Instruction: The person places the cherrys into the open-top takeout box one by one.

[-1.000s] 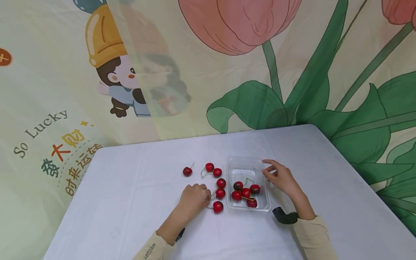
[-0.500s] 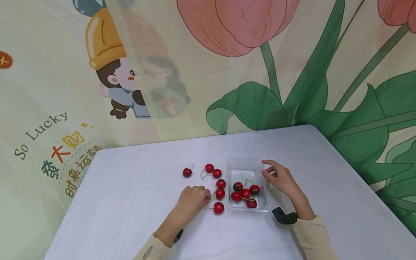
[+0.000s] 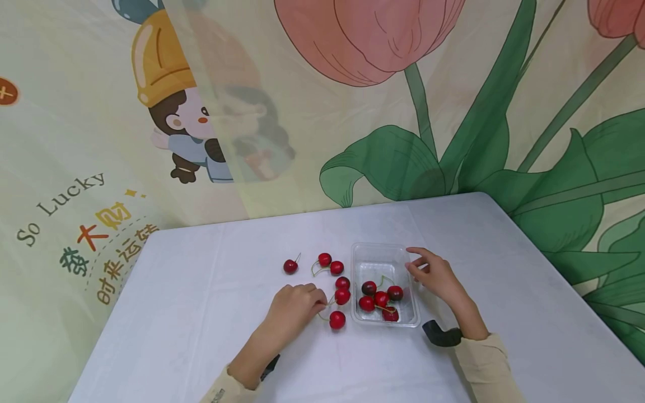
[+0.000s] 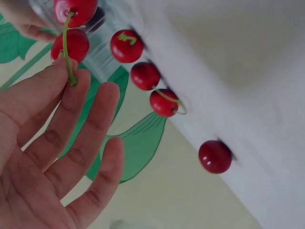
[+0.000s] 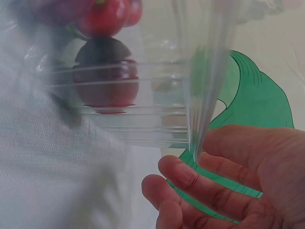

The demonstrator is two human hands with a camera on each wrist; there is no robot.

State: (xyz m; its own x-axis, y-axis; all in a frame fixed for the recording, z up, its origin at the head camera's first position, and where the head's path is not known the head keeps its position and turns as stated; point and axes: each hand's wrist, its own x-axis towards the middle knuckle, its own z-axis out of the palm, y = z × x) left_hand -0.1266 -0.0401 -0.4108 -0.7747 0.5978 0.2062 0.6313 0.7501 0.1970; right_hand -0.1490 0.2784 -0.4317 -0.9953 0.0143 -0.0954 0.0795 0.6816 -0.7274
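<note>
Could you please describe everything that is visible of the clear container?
The clear container is a rectangular, see-through box, apparently plastic, with rounded corners, ridged walls and a rim. It stands upright on the white tablecloth, open at the top, with five visible cherries towards its near end. The right hand is at its right side, apparently touching the rim.

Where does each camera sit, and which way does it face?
Head: on the head, looking forward and down at table, cherries, box; left hand, right hand and sleeves show.
Left wrist: on that wrist, facing outward at cherries and box; left hand and part of right hand show.
Right wrist: on that wrist, facing outward at box's side; right hand shows.
Both wrist views share box, cherries, right hand.
</note>
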